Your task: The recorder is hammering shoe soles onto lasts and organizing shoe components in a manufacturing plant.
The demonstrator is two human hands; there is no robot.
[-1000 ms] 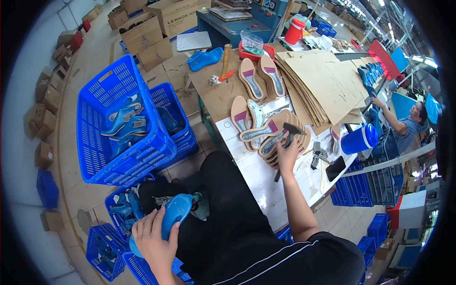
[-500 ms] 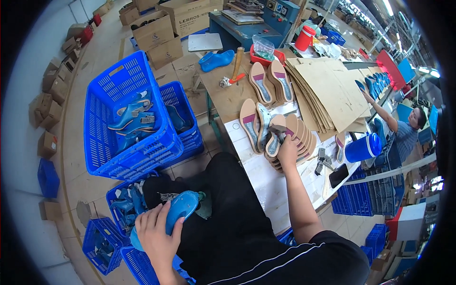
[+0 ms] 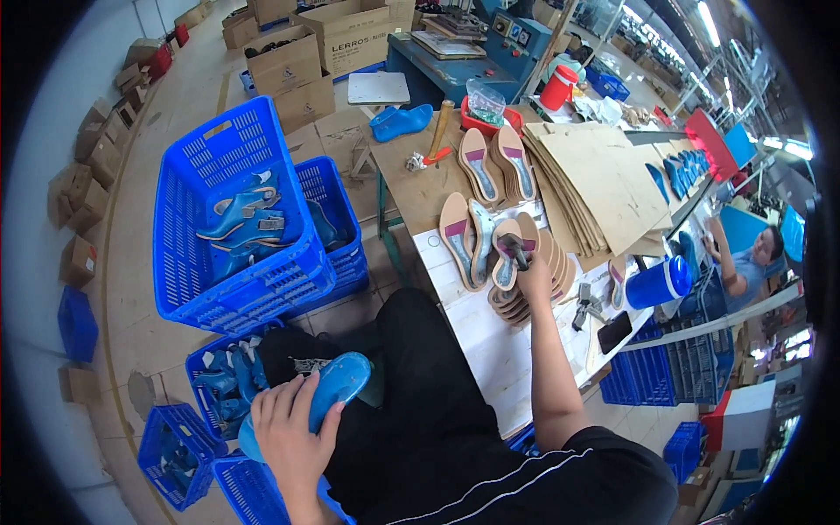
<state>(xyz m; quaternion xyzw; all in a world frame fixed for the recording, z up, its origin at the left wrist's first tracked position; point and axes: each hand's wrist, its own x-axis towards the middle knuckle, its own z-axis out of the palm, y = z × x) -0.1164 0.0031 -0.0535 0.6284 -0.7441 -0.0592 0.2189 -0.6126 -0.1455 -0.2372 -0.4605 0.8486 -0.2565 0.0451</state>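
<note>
A blue, shoe-shaped form like a shoe last (image 3: 346,378) rests over my lap. My left hand (image 3: 293,430) is closed round it from above, fingers on one side and thumb on the other. Over the table, my right hand (image 3: 536,278) grips a dark tool (image 3: 516,252) whose kind I cannot make out. That tool is above a tan insole (image 3: 505,271) with a purple heel patch, at the front of a fanned stack of insoles (image 3: 562,267). Just left of it lie a pale blue insole-shaped piece (image 3: 480,241) and another tan insole (image 3: 455,229).
More insole stacks (image 3: 512,162), a wooden-handled hammer (image 3: 440,129) and cardboard sheets (image 3: 604,175) lie farther back. Grey metal pieces (image 3: 587,306), a phone (image 3: 614,332) and a blue jug (image 3: 658,282) are at right. Blue crates (image 3: 236,293) stand left. A co-worker (image 3: 748,267) is at far right.
My right hand and its tool have shifted slightly over the front insole. The left hand keeps its hold on the shoe last. The co-worker's arm has drawn back from the blue pieces.
</note>
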